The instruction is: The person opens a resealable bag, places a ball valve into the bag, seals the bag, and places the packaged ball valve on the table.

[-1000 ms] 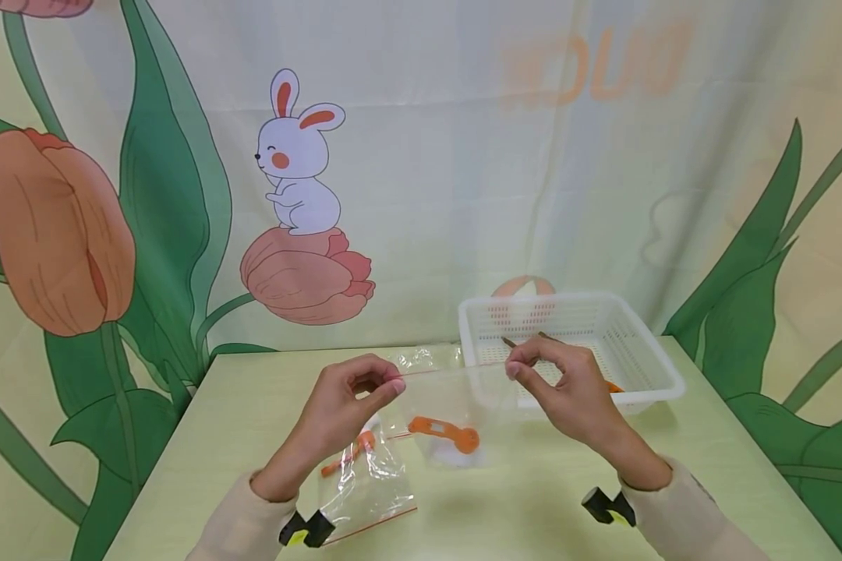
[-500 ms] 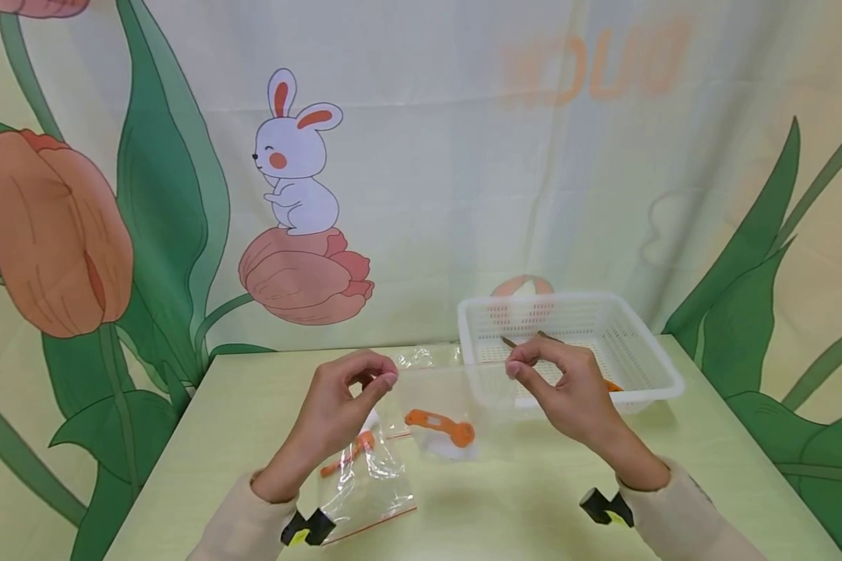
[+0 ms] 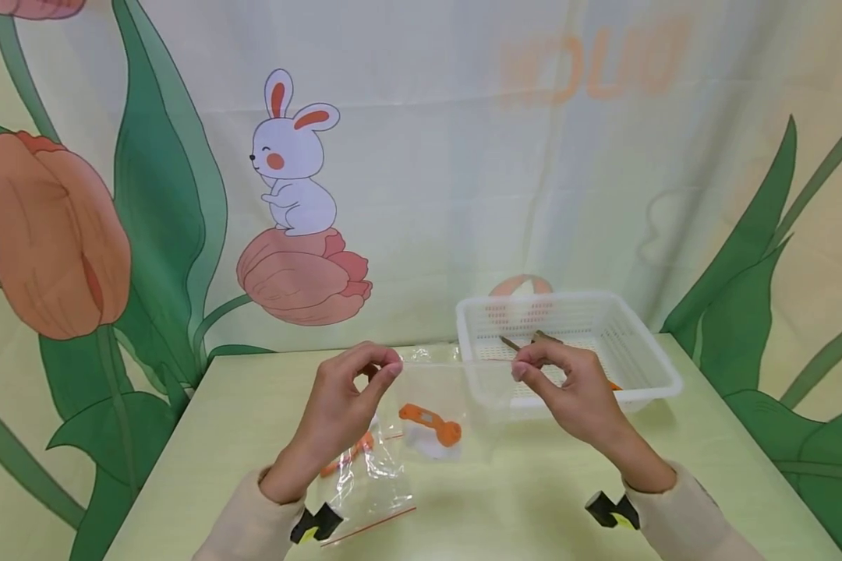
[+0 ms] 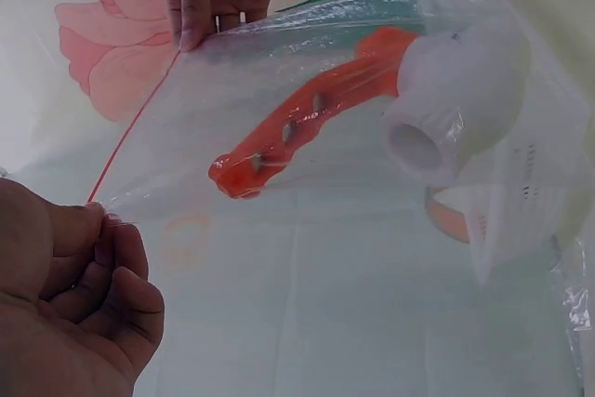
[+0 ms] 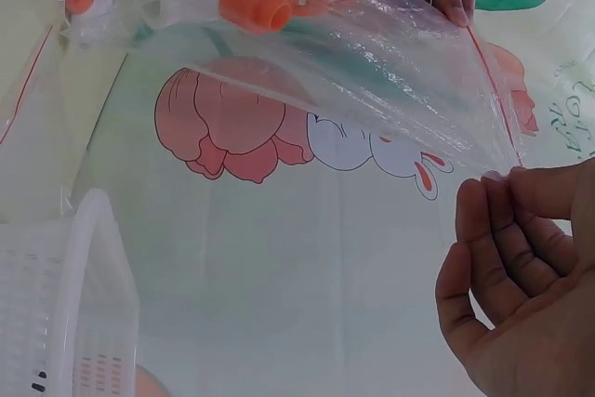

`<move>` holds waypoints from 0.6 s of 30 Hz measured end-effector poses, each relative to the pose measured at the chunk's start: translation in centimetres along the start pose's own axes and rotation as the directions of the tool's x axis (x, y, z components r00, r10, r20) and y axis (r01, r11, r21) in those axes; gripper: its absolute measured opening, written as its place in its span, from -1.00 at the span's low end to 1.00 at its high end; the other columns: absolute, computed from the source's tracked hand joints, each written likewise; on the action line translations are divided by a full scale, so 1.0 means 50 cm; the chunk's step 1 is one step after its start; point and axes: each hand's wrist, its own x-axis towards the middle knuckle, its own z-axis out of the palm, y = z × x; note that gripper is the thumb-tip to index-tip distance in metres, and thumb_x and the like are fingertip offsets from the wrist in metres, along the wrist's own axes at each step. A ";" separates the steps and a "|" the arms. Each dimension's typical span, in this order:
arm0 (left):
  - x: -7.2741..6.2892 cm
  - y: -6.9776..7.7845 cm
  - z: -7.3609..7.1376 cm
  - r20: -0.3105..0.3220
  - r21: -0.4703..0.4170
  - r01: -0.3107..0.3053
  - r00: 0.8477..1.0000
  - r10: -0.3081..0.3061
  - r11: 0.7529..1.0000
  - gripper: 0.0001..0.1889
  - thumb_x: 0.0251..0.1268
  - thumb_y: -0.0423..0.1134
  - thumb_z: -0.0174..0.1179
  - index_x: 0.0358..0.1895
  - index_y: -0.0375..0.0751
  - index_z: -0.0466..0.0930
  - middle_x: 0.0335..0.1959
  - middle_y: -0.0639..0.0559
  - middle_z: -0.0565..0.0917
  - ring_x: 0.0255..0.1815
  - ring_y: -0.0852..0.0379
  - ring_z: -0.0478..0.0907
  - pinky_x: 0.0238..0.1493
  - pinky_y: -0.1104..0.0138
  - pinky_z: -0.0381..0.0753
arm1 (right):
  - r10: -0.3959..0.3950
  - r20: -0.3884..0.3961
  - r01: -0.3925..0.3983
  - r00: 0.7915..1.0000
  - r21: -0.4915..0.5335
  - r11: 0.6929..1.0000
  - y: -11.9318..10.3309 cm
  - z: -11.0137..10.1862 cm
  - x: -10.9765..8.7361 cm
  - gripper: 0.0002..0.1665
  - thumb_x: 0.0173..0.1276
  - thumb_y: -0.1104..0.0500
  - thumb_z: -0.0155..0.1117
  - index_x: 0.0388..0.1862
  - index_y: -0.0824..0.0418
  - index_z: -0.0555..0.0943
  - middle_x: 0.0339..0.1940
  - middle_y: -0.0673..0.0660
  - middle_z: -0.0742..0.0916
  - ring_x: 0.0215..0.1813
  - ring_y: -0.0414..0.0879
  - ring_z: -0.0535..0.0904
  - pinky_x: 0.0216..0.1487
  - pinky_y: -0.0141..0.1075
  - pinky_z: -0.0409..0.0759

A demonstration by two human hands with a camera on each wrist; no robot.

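A clear zip bag with a red line along its mouth is stretched between my two hands above the table. My left hand pinches one end of that edge, and my right hand pinches the other. Inside hang an orange lever-shaped piece and a white plastic pipe fitting with a round opening. Both pieces also show through the film in the right wrist view. A small white printed slip shows at the bag's lower end. Whether the bag's mouth is sealed cannot be told.
A second clear bag with orange and white parts lies on the table, left of centre. More clear film lies behind the hands. The white perforated basket at the back right holds dark slender pieces and something orange.
My left hand has risen slightly, levelling the bag's top edge. The orange piece and white fitting in the bag have shifted a little left and up. Both hands keep their pinch.
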 end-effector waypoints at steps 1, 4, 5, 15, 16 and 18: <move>0.001 0.002 0.001 0.000 0.002 -0.013 1.000 0.013 1.000 -0.94 0.27 -0.33 0.28 -0.23 -0.13 0.66 -0.40 0.07 0.65 -0.37 0.25 0.52 -0.42 0.46 0.52 | 0.016 0.007 -0.016 1.000 -0.015 1.000 0.000 -0.001 -0.001 -0.87 0.25 0.30 0.39 -0.32 0.08 0.66 -0.46 0.04 0.73 -0.33 -0.29 0.60 -0.16 -0.44 0.54; 0.003 0.007 0.004 -0.003 0.011 -0.053 0.999 0.053 0.999 -0.95 0.27 -0.35 0.29 -0.25 -0.14 0.64 -0.42 0.09 0.62 -0.37 0.26 0.51 -0.41 0.45 0.52 | 0.061 0.028 -0.060 0.998 -0.052 0.997 0.001 -0.003 -0.002 -0.91 0.30 0.24 0.38 -0.31 0.05 0.66 -0.44 -0.04 0.73 -0.31 -0.29 0.61 -0.15 -0.40 0.55; 0.005 0.009 0.005 -0.007 0.018 -0.062 0.998 0.063 0.998 -0.95 0.27 -0.36 0.29 -0.25 -0.14 0.64 -0.43 0.11 0.62 -0.37 0.27 0.50 -0.41 0.44 0.52 | 0.077 0.034 -0.075 0.996 -0.062 0.995 0.001 -0.004 -0.002 -0.92 0.31 0.22 0.37 -0.30 0.02 0.66 -0.43 -0.07 0.72 -0.31 -0.29 0.61 -0.18 -0.40 0.55; 0.008 0.013 0.018 -0.017 0.073 -0.071 0.997 0.073 0.995 -0.95 0.26 -0.35 0.31 -0.27 -0.20 0.63 -0.44 0.10 0.62 -0.38 0.28 0.49 -0.34 0.42 0.56 | -0.026 0.076 0.032 0.997 -0.081 0.996 -0.032 0.011 0.023 -0.80 0.28 0.19 0.40 -0.13 -0.02 0.66 -0.17 -0.14 0.72 -0.08 -0.26 0.63 0.06 -0.38 0.56; 0.008 0.014 0.018 -0.016 0.076 -0.071 0.997 0.073 0.995 -0.95 0.26 -0.35 0.31 -0.27 -0.20 0.63 -0.44 0.10 0.62 -0.38 0.28 0.49 -0.33 0.41 0.56 | -0.053 0.089 0.060 0.995 -0.085 0.995 -0.038 0.015 0.028 -0.78 0.28 0.19 0.40 -0.11 -0.03 0.66 -0.15 -0.13 0.72 -0.05 -0.25 0.63 0.08 -0.37 0.56; 0.008 0.015 0.018 -0.011 0.080 -0.072 0.997 0.073 0.994 -0.95 0.26 -0.36 0.31 -0.27 -0.19 0.63 -0.43 0.10 0.62 -0.37 0.28 0.49 -0.33 0.41 0.55 | -0.107 0.123 0.119 0.987 -0.097 0.988 -0.049 0.023 0.041 -0.75 0.27 0.17 0.41 -0.07 -0.02 0.66 -0.09 -0.13 0.72 0.03 -0.23 0.62 0.14 -0.34 0.54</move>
